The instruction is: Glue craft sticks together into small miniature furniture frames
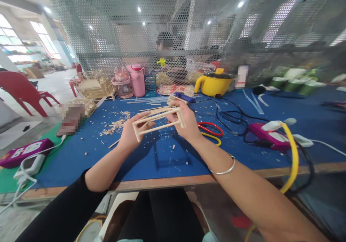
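**Two hands holding a little stick frame over the blue table**

The big blue table (pixel 162 159) is lying under the hands and stretching out on all sides of them. Far behind the hands, a wall of metal mesh (pixel 129 29) is standing up, and a person (pixel 165 56) is sitting on the other side of it.

Behind the hands and off to the right, a yellow pot (pixel 214 83) is sitting on the table. Behind and to the left, a pink bottle (pixel 138 79) is standing upright. Well off to the right, a pink tool (pixel 266 135) is lying with its black cord curling around.

Just to the right of the right hand, red and yellow scissors (pixel 211 131) are lying flat. To the left of the left hand, a pile of wood chips (pixel 115 125) is spreading over the table.

Up in the air above the table, between the two hands, a wooden stick frame (pixel 158 121) is being held, tilting up a little to the right. The left hand (pixel 131 135) is pinching the frame's left end with its fingers closed on it. The right hand (pixel 186 125) is gripping the frame's right end, fingers wrapped around the sticks. A silver bracelet (pixel 224 168) is sitting on the right arm, behind that hand.
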The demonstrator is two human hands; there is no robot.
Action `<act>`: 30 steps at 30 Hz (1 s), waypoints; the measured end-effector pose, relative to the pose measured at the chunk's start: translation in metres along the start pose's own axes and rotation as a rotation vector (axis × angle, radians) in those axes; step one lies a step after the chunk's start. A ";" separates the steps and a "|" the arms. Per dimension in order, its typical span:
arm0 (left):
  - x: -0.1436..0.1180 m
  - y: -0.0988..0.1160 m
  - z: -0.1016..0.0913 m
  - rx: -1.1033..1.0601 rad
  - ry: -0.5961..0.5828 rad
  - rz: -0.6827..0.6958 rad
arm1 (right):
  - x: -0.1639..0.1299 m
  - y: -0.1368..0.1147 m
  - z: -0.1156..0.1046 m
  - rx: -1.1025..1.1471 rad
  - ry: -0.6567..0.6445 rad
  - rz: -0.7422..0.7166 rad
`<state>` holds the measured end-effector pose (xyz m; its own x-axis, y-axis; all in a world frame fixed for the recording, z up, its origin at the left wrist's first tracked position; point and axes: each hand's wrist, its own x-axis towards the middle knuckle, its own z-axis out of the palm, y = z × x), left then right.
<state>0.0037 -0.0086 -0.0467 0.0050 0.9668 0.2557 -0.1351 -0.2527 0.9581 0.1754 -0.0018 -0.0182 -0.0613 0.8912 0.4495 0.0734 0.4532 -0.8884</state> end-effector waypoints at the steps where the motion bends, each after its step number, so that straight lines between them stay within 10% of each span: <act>1: 0.000 0.001 0.001 0.018 0.010 0.002 | -0.001 -0.002 0.000 -0.007 0.001 0.007; 30: -0.008 0.013 0.010 0.014 -0.027 -0.098 | 0.004 0.023 0.002 0.111 -0.044 0.095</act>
<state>0.0120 -0.0202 -0.0349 0.0446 0.9854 0.1640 -0.1190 -0.1578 0.9803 0.1749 0.0120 -0.0371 -0.1030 0.9270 0.3606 -0.0297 0.3595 -0.9327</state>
